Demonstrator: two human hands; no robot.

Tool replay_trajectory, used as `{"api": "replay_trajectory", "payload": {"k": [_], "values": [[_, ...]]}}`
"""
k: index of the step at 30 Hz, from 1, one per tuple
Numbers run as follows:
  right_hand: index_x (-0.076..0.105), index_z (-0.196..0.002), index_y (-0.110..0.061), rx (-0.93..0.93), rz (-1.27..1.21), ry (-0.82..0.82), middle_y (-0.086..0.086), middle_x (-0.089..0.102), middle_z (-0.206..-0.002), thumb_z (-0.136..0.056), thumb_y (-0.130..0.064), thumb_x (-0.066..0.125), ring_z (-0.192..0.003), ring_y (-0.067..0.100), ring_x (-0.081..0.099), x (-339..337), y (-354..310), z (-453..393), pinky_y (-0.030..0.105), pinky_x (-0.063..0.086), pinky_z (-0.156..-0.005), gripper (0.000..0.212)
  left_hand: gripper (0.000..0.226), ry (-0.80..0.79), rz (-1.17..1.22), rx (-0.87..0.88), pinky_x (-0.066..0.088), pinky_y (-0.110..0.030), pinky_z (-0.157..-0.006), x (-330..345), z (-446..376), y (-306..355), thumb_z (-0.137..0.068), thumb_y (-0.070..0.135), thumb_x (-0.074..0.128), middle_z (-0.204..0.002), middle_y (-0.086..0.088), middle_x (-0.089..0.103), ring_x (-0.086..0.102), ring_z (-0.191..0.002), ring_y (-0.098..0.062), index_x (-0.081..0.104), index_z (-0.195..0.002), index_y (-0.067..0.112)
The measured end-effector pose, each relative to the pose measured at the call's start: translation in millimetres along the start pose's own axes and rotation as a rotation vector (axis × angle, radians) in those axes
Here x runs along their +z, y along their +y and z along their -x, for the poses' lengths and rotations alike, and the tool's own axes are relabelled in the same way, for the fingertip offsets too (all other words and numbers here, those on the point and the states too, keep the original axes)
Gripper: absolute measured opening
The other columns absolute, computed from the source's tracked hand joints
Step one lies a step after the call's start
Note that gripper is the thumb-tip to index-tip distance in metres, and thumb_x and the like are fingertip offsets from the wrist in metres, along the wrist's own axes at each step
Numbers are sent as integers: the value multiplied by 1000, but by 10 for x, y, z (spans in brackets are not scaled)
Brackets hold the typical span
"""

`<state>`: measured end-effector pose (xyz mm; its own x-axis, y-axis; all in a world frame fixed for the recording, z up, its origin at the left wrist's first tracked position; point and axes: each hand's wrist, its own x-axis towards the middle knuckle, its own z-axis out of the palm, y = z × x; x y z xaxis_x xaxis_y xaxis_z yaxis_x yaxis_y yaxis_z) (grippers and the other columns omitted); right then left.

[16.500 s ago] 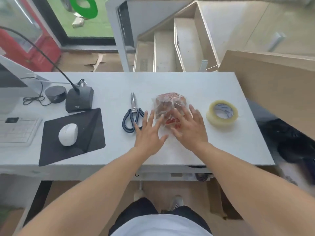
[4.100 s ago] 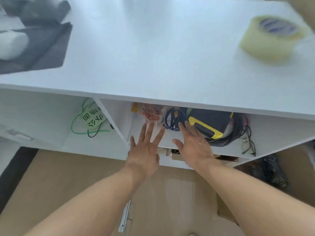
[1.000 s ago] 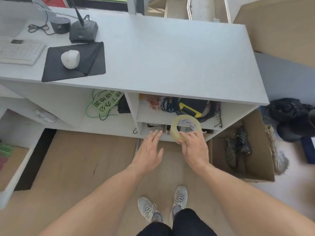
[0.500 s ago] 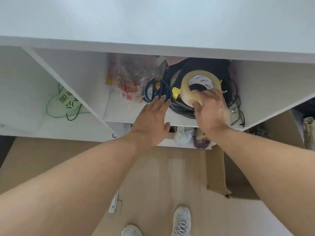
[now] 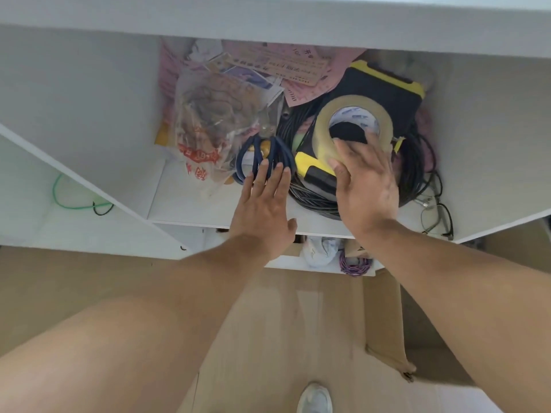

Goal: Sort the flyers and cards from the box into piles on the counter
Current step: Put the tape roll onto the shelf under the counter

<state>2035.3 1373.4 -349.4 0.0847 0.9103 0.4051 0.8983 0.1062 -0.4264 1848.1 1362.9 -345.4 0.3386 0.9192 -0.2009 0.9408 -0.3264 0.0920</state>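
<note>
1 white counter (image 5: 268, 16) across the top, w/ 1 open shelf (image 5: 190, 204) under it. 2 bare forearms reach in from below.

On the shelf, big to small: 1 black-and-yellow case (image 5: 384, 87) on 1 coil of black cable (image 5: 414, 174); 1 clear plastic bag (image 5: 214, 123) w/ red print, left of the case; 1 loose heap of pink flyers and cards (image 5: 298, 70) at the back, behind bag & case, count unclear. No box for them can be made out.

1 roll of tan tape (image 5: 354, 126) stands tilted against the case. Right hand (image 5: 366, 186) grasps its lower edge, fingers over the rim.

Left hand (image 5: 262, 207) is released, flat, fingers straight, tips touching 1 pair of blue-handled scissors (image 5: 262, 153).

1 pair of glasses (image 5: 435, 213) at shelf's right end. 1 green wire (image 5: 68, 201) in the left bay. 1 white shoe (image 5: 314, 397) on the floor.
</note>
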Motion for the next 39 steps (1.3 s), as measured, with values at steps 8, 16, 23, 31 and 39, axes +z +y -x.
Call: {"api": "replay_trajectory", "payload": {"k": [8,16,23,31,39], "values": [[58,-137,-13,20,-12,-56,1,61,-131,-102,-18,53,-150,28,26,-55,-31,-84,58,25,-118,36,90,-9,-30,18,-5,-44,-126,5,-28,-13,-101,42,45,-168,-4,-16,-24,-152,-27,-18,-158,14],[30,-156,-23,101,188,-467,0,20,-165,-104,-24,45,-154,22,-3,-575,-350,-206,43,2,-125,54,84,-90,203,-46,-4,-40,-127,-306,596,6,-103,37,47,-166,0,-22,-22,-153,-21,-12,-160,19],[21,-159,-26,172,15,-856,-15,8,-163,-106,-28,41,-154,13,7,-1336,-1285,1125,33,13,-123,56,85,-209,454,-382,-2,-37,-126,-808,2318,-189,-101,35,48,-164,2,-21,-14,-155,-23,-11,-160,18],[24,-158,-30,-36,-112,-1202,-7,27,-163,-105,-35,42,-145,18,35,-1925,-3026,1846,31,33,-113,56,73,2,577,-723,3,-39,-127,-1662,4041,-606,-101,33,52,-169,-1,3,-6,-156,-18,14,-161,18],[25,-157,-32,-422,-92,-1272,-7,30,-162,-103,-32,39,-143,15,38,-1863,-4574,2090,31,39,-108,55,70,169,687,-1042,9,-37,-126,-1700,5503,-1221,-101,39,50,-169,-2,8,-1,-156,-18,19,-160,18]]}}
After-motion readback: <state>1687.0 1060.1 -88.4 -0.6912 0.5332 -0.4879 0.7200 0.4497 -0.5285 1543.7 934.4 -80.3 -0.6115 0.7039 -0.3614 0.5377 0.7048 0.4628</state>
